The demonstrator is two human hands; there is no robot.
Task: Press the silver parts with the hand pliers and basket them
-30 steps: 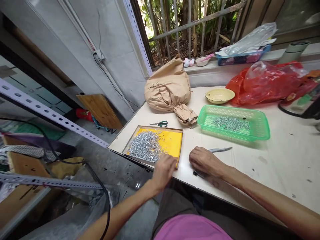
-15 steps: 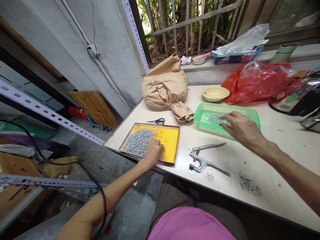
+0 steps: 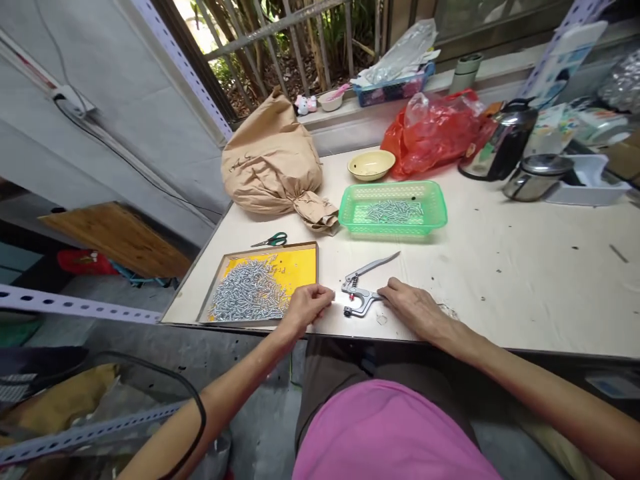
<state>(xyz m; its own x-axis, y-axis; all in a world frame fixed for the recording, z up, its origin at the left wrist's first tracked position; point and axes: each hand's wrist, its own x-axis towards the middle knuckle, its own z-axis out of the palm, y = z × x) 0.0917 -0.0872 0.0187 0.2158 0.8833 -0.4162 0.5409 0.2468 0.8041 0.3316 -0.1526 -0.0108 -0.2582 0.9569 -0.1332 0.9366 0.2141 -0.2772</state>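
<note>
My left hand [image 3: 306,308] is pinched closed just off the right edge of the shallow tray [image 3: 317,263], its fingertips near the plier jaws. Whatever is between those fingertips is too small to make out. A heap of small silvery metal pieces [image 3: 245,292] covers the left part of the tray's yellow bottom. Grey hand-press pliers [image 3: 367,300] with a spring lie on the table, handles spread. My right hand [image 3: 417,312] is closed on their lower handle, hiding its end. Behind, a green plastic basket [image 3: 390,230] holds more thin silvery pieces [image 3: 395,211].
Green-handled scissors [image 3: 277,239] lie behind the tray. A brown paper bag [image 3: 270,160] stands at the back left, a cream oval dish [image 3: 371,165] beside it. Farther right are a red plastic bag [image 3: 430,137], a kettle [image 3: 505,143] and a steel pot [image 3: 537,177].
My right hand has left the green basket and come down to the pliers. My left hand has lifted off the heap and moved right, out of the tray. The view has swung right.
</note>
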